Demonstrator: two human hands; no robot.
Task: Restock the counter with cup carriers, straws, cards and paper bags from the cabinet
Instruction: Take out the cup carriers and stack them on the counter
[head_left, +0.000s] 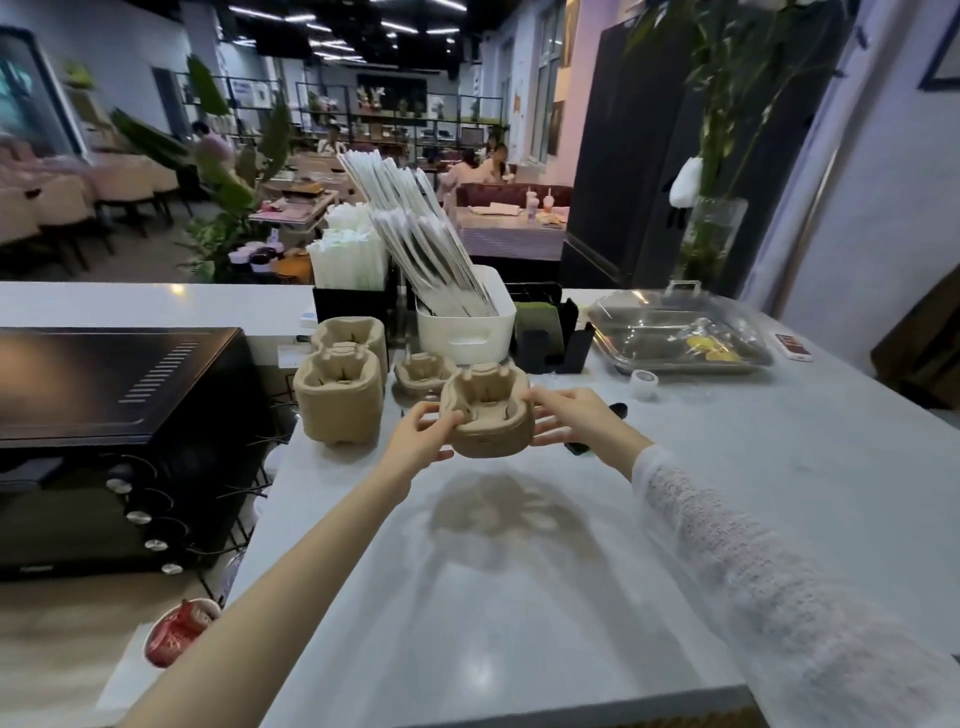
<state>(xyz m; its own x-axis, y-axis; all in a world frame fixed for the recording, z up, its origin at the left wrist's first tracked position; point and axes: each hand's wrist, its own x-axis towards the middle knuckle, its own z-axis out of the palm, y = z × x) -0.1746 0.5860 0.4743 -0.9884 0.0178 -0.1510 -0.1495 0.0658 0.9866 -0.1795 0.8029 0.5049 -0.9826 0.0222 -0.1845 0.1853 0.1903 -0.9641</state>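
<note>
A pale, glossy counter (519, 597) fills the near view, with a café hall beyond. Above it a carrier (488, 415) of tan moulded pulp, rounded and matte with two cup wells, is held clear of the surface: the left hand (418, 434) grips its left edge with curled fingers, the right hand (576, 418) its right edge. Just left, a tall stack (340, 382) of the same carriers stands beside a black oven (119, 395). A lower stack (423, 371) sits behind. Farther, paper-wrapped straws (421, 234) lean in a white bin (467, 322), and a steel tray (680, 332) lies right.
</note>
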